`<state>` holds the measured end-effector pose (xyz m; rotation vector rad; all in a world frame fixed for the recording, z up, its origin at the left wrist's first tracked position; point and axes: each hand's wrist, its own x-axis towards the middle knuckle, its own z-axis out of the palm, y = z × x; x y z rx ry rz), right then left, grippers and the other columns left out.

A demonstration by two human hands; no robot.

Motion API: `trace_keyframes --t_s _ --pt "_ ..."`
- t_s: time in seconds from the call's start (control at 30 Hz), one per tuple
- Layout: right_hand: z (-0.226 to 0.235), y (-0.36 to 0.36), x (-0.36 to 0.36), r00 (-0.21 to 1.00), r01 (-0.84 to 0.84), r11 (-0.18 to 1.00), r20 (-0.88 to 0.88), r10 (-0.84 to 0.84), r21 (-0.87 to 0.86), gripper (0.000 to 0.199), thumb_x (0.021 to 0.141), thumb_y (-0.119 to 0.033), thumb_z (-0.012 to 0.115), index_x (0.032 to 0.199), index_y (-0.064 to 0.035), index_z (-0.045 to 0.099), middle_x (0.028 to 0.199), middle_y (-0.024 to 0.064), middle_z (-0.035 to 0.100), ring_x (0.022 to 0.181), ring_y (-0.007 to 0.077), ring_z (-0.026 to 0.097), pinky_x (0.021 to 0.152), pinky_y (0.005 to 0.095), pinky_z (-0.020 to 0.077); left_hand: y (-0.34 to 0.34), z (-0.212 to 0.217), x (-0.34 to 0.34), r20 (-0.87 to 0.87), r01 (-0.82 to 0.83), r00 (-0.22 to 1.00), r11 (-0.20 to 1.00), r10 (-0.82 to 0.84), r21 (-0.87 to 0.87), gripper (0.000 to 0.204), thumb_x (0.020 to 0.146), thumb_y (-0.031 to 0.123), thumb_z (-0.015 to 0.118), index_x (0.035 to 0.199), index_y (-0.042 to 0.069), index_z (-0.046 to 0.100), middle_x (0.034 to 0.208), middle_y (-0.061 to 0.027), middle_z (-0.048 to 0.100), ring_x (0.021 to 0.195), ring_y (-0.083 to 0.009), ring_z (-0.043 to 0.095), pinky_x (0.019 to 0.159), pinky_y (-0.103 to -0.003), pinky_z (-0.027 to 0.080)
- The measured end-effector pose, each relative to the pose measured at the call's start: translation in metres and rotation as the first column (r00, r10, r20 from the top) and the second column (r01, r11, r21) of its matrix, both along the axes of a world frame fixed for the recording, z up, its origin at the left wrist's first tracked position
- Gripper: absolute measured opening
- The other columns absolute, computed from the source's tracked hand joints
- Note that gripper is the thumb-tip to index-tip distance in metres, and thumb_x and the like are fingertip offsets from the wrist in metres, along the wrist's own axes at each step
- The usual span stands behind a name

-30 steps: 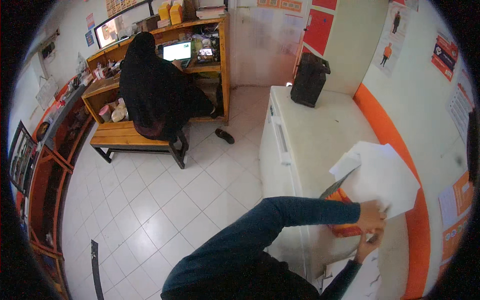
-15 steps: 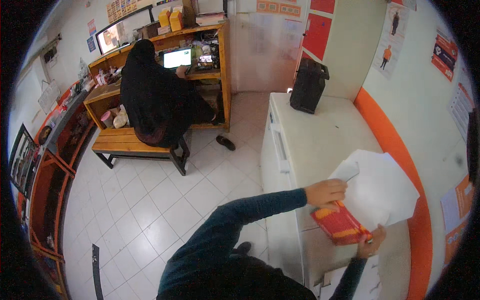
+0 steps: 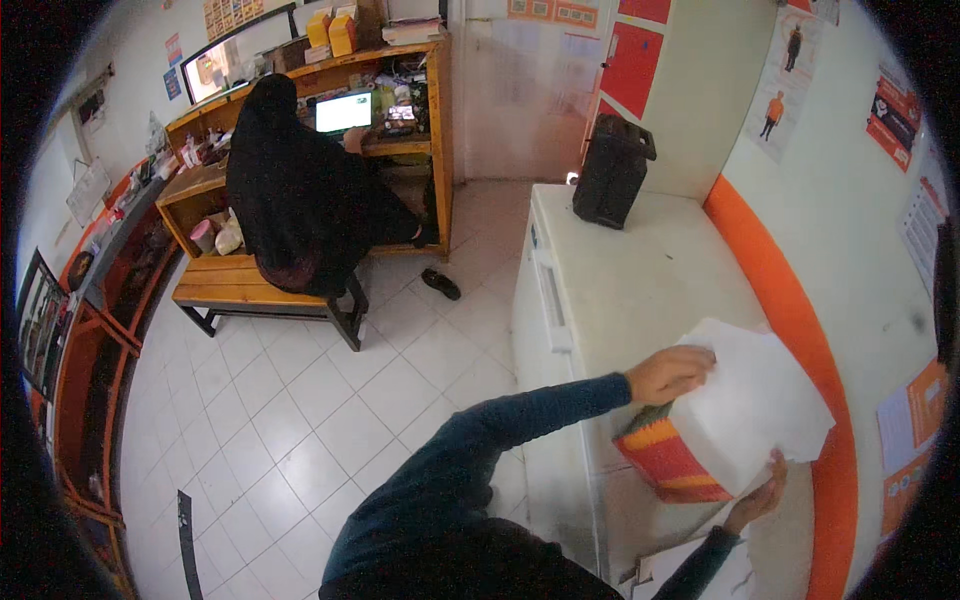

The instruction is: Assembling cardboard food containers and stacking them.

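Observation:
My left hand (image 3: pixel 672 373) is closed at the near-left edge of a stack of white paper sheets (image 3: pixel 760 390), its fingers curled over the edge. Gripping the lower right edge of the same sheets is my right hand (image 3: pixel 758 495). Just under the sheets, between my hands, shows a flat item with red, orange and yellow bands (image 3: pixel 675 462); most of it is covered, so its kind is unclear. All this is above the top of a white chest freezer (image 3: pixel 670 270).
A black speaker-like box (image 3: pixel 612 172) stands at the freezer's far end. More white papers (image 3: pixel 690 565) lie below my right forearm. Across the tiled floor, a person in black (image 3: pixel 295 190) sits on a wooden bench (image 3: pixel 240 285) by a shelf desk with a laptop (image 3: pixel 343 112).
Both hands have shifted from the red-and-orange item to the edges of the white sheets. The sheets have come nearer and now cover more of that item.

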<state>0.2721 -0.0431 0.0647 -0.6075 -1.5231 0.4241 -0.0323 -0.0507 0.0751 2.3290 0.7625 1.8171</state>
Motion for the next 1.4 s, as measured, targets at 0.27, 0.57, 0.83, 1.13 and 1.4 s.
trace_keyframes --t_s 0.27,0.57,0.83,1.13,1.4 --pt "-0.009 0.025 -0.010 0.983 0.020 0.999 0.181 -0.012 -0.043 0.023 0.080 -0.022 0.047 0.077 0.0000 0.053 0.091 0.0131 0.053 0.104 0.0304 0.044 0.097 0.0453 0.0280 0.029 -0.008 0.016 0.320 0.124 0.945 0.977 -0.062 -0.176 0.014 0.071 -0.001 0.047 0.081 0.006 0.054 0.103 -0.0086 0.059 0.105 -0.0292 0.048 0.093 -0.041 0.035" --pt "-0.017 0.023 0.003 0.988 -0.153 0.967 -0.023 0.152 -0.202 0.003 0.078 -0.002 0.050 0.075 -0.0030 0.052 0.104 0.0128 0.056 0.107 0.0258 0.048 0.098 0.0389 0.0304 0.013 -0.021 0.030 0.456 -0.047 0.869 0.949 0.193 -0.312 0.016 0.070 -0.004 0.047 0.080 0.005 0.055 0.105 -0.0076 0.062 0.090 -0.0252 0.053 0.085 -0.036 0.040" --pt "-0.010 0.027 0.000 0.980 0.009 0.936 -0.183 -0.079 -0.353 0.005 0.081 -0.004 0.050 0.084 -0.0017 0.054 0.089 0.0059 0.055 0.087 0.0192 0.053 0.083 0.0337 0.0413 0.013 -0.017 0.027 0.462 0.003 0.876 0.957 0.137 -0.291 0.016 0.069 -0.005 0.047 0.081 0.002 0.054 0.102 -0.0115 0.063 0.094 -0.0263 0.057 0.083 -0.032 0.043" --pt "-0.026 0.056 0.020 0.991 -0.073 0.919 -0.133 0.023 -0.388 0.009 0.084 -0.005 0.049 0.090 -0.0032 0.055 0.095 0.0072 0.056 0.091 0.0199 0.052 0.083 0.0338 0.0425 0.009 -0.022 0.033 0.582 0.201 0.803 0.859 0.131 -0.471 0.009 0.078 -0.002 0.046 0.085 0.001 0.051 0.114 -0.0114 0.058 0.110 -0.0229 0.052 0.090 -0.031 0.040" --pt "-0.010 0.028 0.008 0.988 0.098 0.977 0.135 -0.073 -0.192 0.031 0.088 -0.016 0.048 0.112 0.0013 0.052 0.118 0.0137 0.051 0.109 0.0232 0.048 0.098 0.0360 0.0324 -0.008 -0.020 0.030 0.457 0.266 0.889 0.860 -0.044 -0.435 0.028 0.087 0.007 0.046 0.115 0.006 0.049 0.137 -0.0134 0.035 0.128 -0.0238 0.031 0.105 -0.033 0.025"
